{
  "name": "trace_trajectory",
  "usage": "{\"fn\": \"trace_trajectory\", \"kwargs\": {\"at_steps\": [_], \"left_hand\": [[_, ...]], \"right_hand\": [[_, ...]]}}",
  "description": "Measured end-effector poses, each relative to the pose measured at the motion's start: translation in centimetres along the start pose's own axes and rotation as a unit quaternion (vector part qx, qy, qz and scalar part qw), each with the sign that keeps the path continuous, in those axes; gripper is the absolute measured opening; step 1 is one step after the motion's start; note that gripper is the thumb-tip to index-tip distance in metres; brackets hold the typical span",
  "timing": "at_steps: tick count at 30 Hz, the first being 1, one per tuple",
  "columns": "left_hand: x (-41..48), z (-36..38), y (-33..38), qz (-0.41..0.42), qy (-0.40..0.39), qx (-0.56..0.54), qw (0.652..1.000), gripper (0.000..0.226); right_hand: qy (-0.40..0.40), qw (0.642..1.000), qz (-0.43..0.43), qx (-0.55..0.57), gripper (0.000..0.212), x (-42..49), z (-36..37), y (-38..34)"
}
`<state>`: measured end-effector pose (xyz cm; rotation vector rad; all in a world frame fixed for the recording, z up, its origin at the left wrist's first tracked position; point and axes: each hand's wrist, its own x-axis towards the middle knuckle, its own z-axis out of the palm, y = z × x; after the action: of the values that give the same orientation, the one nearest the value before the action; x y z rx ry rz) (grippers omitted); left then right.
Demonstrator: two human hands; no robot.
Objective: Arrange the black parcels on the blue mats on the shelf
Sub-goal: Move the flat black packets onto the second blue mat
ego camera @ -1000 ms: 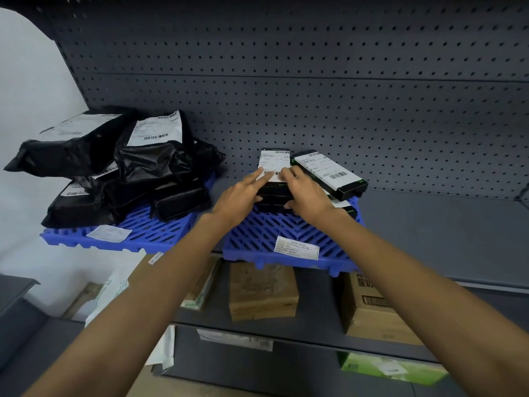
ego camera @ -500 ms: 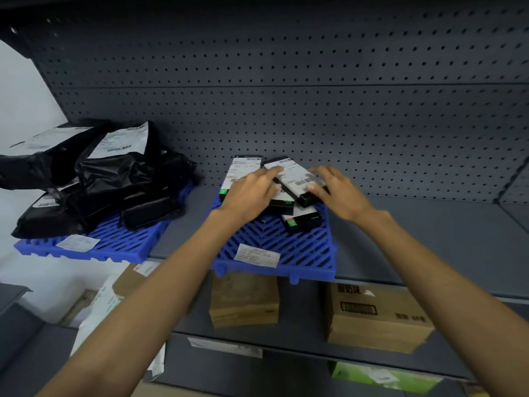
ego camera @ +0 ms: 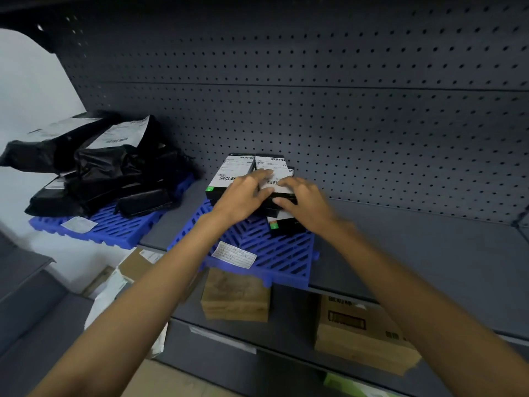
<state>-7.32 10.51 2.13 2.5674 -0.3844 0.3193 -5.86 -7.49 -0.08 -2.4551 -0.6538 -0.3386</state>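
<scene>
While the left hand (ego camera: 243, 196) is pressing down with nearly straight fingers on the white label of the right-hand box (ego camera: 273, 164), the right hand (ego camera: 307, 206) is pinching that box's near end, its fingers curling over the top and its thumb lying against the front face. Half a second ago this box was lying slantwise across the stack with the right hand out at its far end. Now it is sitting squared up, side by side with the left-hand box (ego camera: 230, 174) and touching it, and both hands are meeting at its near end in the middle of the frame. The two boxes are resting on other black boxes, and one of these, the lower box (ego camera: 289, 226) with a green sticker, is poking out beneath the right wrist. The whole stack is sitting at the back of the middle mat (ego camera: 286, 253), which is blue and slatted. This mat is carrying a paper slip (ego camera: 234, 255) near its front edge and is overhanging the grey shelf (ego camera: 429, 253). At the left of the frame the heap of black bags (ego camera: 114, 167) is lying on the left mat (ego camera: 114, 230), arranged as before. Brown cartons (ego camera: 236, 296) are standing on the level below.
</scene>
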Motion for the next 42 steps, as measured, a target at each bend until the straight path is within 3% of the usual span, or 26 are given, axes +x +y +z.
{"fn": "trace_trajectory", "kwargs": {"at_steps": [6,11,16,21,25,33,42], "left_hand": [[0.6,-1.1,-2.3,0.005,-0.064,0.062,0.996,0.039],[0.7,-1.1,-3.0,0.042,-0.094,0.116,0.988,0.041],[0.3,-1.8,-3.8,0.062,-0.110,0.112,0.986,0.046],[-0.4,-2.2,-4.2,0.106,-0.100,0.165,0.975,0.065],[-0.6,-1.0,-2.9,0.135,-0.059,0.233,0.961,0.066],[-2.3,2.8,0.7,0.055,-0.027,0.084,0.995,0.062],[-4.7,3.2,1.9,0.044,-0.001,0.099,0.994,0.063]], "right_hand": [[-0.037,0.998,-0.040,-0.016,0.055,1.1,1.0,-0.8],[-0.087,0.995,-0.030,-0.036,0.082,1.3,1.4,-0.5],[-0.023,0.997,-0.024,-0.076,0.073,1.3,2.1,-0.8],[-0.042,0.996,-0.025,-0.069,0.070,1.2,1.3,-0.4],[-0.033,0.998,-0.021,-0.050,0.070,0.5,0.6,0.8],[-0.050,0.999,-0.008,-0.009,0.073,-1.3,-0.8,3.4],[-0.069,0.996,-0.045,0.030,0.074,-3.2,-1.1,4.3]]}}
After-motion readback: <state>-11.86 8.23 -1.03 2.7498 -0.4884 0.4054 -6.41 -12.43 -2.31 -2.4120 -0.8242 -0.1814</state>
